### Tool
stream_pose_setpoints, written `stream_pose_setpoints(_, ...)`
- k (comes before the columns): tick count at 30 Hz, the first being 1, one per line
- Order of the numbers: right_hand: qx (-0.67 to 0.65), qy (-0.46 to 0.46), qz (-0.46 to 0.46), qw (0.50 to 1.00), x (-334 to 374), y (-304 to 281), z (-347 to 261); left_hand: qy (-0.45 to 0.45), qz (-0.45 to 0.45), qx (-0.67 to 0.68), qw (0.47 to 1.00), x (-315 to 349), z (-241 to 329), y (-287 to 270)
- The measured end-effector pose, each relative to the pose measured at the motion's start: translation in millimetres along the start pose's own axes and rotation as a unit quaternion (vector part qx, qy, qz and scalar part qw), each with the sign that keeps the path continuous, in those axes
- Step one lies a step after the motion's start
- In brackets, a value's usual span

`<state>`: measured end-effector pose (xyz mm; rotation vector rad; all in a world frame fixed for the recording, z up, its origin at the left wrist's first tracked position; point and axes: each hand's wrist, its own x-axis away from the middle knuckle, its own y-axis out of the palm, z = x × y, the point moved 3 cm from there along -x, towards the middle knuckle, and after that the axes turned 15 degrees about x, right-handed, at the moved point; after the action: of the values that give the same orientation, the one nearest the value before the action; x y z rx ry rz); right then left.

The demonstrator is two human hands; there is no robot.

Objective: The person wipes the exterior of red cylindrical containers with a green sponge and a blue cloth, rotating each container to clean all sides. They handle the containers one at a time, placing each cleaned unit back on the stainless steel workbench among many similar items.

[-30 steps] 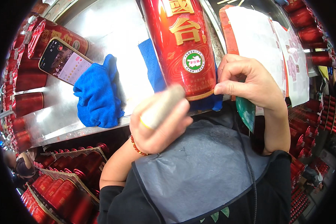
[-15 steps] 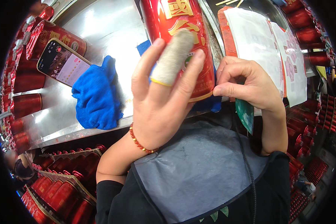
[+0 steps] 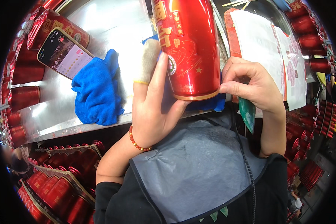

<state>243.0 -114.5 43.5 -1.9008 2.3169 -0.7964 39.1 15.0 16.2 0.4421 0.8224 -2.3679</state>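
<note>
Racked red bottles (image 3: 65,183) surround a metal worktable (image 3: 128,48). One gold-trimmed red bottle (image 3: 198,56) rests on blue cloth (image 3: 216,103) before the person. The left hand (image 3: 149,119), fingers spread, touches its side and base; the right hand (image 3: 250,84) curls, thumb and fingertips at its lower edge, any pinch unclear. Gold lettering (image 3: 165,35) is already on; what remains cannot be told.
</note>
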Motion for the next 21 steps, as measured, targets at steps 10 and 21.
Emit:
stream_pose_setpoints(10, -0.006, 0.003, -0.007, 1.0, -2, 1, 1, 0.292, -0.007, -0.109, 0.95, 8, 21, 13)
stream_pose_setpoints(21, 0.039, -0.034, 0.017, 0.999, 3, -4, 1, 0.088, 0.01, -0.136, 0.987, -36, 22, 16)
